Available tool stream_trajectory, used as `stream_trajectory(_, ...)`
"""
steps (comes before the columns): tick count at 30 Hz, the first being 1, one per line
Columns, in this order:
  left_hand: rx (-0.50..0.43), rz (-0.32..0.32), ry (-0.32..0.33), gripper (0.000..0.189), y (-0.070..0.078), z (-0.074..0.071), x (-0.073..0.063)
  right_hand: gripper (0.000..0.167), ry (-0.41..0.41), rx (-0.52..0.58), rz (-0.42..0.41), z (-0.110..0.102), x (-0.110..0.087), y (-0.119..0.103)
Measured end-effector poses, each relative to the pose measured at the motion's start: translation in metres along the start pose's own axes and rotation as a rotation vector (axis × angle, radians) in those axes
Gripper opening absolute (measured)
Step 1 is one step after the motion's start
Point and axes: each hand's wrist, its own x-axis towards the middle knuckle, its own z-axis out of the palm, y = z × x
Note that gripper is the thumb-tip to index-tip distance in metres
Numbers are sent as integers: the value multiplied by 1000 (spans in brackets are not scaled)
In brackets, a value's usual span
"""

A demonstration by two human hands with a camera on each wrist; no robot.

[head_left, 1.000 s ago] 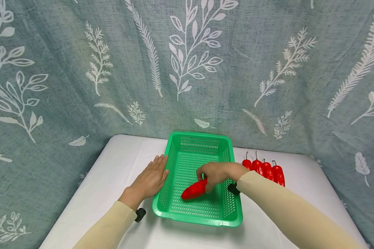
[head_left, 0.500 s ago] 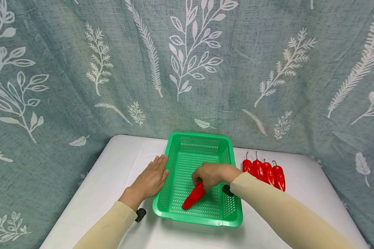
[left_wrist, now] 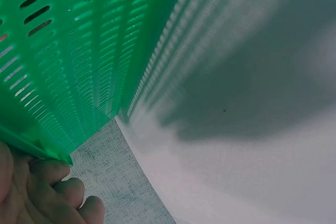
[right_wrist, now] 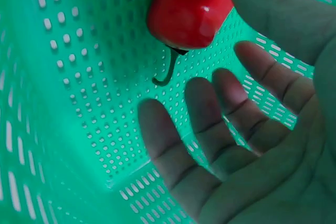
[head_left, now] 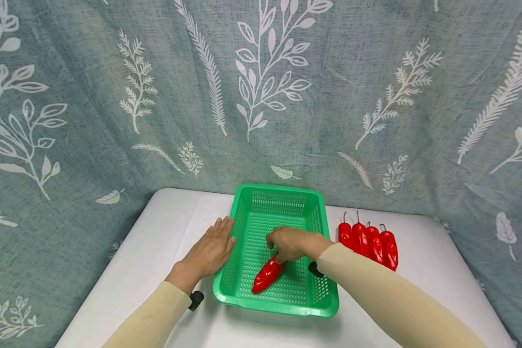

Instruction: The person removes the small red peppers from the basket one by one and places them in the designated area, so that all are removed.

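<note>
A red pepper (head_left: 267,276) lies slantwise on the floor of a green perforated plastic basket (head_left: 278,308). My right hand (head_left: 289,243) is inside the basket over the pepper's stem end. In the right wrist view its fingers are spread apart, away from the dark curved stem (right_wrist: 169,69), while the thumb overlaps the edge of the red pepper (right_wrist: 184,11). My left hand (head_left: 210,249) rests at the basket's left side with fingers straight. From the left wrist, fingertips (left_wrist: 90,211) show right at the basket's rim.
Several red peppers (head_left: 375,244) lie side by side on the white tabletop (head_left: 422,270), right of the basket and partly behind the right sleeve. A grey-green leaf-patterned curtain (head_left: 313,130) hangs behind the table.
The pepper in the basket has turned to a steeper slant, its tip toward the near left. My right hand has shifted slightly left and its fingers have let go. The left hand stays put.
</note>
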Motion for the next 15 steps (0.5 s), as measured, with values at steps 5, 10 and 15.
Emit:
stream_trajectory(5, -2, 1, 1, 62, 1, -1, 0, 42, -3, 71, 54, 2, -3, 5)
stream_trajectory(10, -6, 2, 1, 62, 1, -1, -1, 50, -24, 148, 46, 6, -4, 6)
stream_trajectory(15, -18, 0, -1, 62, 1, 0, -1, 55, -1, 191, 17, 11, 0, 3)
